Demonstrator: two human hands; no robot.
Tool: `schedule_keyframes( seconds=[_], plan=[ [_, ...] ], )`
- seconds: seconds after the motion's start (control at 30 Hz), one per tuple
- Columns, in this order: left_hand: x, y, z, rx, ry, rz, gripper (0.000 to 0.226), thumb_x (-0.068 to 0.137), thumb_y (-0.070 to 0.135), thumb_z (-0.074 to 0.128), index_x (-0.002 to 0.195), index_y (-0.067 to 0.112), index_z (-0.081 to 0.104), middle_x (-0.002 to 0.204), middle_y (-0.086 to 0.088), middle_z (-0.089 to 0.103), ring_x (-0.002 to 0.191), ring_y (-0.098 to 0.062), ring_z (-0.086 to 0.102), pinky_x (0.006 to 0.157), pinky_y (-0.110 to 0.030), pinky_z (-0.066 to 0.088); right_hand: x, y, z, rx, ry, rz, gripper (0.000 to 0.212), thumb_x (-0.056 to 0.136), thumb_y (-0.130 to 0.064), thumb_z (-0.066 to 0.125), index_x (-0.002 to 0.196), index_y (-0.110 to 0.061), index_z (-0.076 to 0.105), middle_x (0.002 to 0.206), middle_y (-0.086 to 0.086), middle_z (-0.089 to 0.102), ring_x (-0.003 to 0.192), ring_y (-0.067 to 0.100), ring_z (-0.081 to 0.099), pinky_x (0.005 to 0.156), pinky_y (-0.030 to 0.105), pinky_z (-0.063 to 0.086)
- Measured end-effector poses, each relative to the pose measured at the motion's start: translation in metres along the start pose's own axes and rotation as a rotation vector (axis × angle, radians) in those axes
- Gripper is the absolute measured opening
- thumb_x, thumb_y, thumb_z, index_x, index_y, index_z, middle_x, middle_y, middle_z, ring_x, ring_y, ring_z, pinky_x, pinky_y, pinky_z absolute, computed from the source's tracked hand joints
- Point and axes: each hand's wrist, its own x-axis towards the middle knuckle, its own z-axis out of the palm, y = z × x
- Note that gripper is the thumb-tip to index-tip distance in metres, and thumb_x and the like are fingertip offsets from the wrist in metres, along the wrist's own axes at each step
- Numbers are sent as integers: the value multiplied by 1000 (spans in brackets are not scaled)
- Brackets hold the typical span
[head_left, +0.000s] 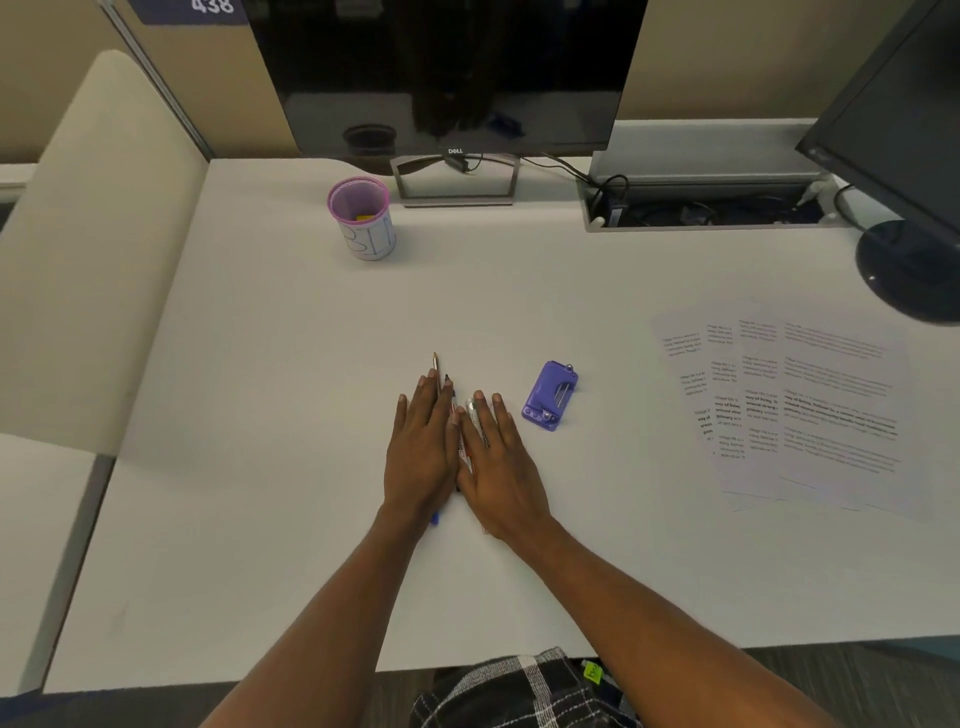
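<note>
Several pens and pencils (464, 447) lie bunched on the white desk (260, 415) near its middle, mostly covered by my hands. My left hand (422, 457) lies flat on their left side, fingers straight, with a pencil tip showing past the fingertips. My right hand (501, 467) lies flat on their right side, fingers straight and pressed toward the left hand. A blue pen end sticks out below the left wrist. A pink mesh pen cup (361, 215) with a paper label stands at the back left of the desk.
A purple hole punch (550, 396) sits just right of my right hand. Several printed sheets (800, 410) are fanned out at the right. One monitor (447, 73) stands at the back, another (904, 156) at the far right, with a cable tray (701, 208) between them.
</note>
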Motion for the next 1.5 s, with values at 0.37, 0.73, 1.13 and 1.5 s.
schedule_keyframes(
  seconds=[0.37,0.73,1.13,1.5],
  plan=[
    [49,-56,-37,56,29,-18,52,114,35,25,164,21,22,171,7,17,158,-3,5,131,-38,6,77,-38,18,-54,-18,-55,67,105,-51,17,162,-17,10,171,8,9,158,27,2,128,44,15],
    [89,-102,-71,47,97,-77,60,107,47,32,159,17,34,161,-1,38,148,-17,35,125,-37,27,139,-73,25,-53,6,-66,59,107,-42,29,159,-15,28,168,9,23,156,30,15,126,47,20],
    [138,-125,-94,103,-28,-58,66,106,48,21,164,16,23,171,-1,21,159,-16,14,131,-42,2,186,-87,34,-54,18,-33,62,106,-44,36,159,-15,26,168,10,20,156,33,13,126,49,17],
    [126,-138,-100,-24,40,-71,57,108,42,27,161,20,31,170,1,26,158,-15,20,130,-37,5,202,-95,31,139,73,-1,70,103,-49,42,161,-20,15,170,9,11,157,31,5,126,42,3]
  ],
)
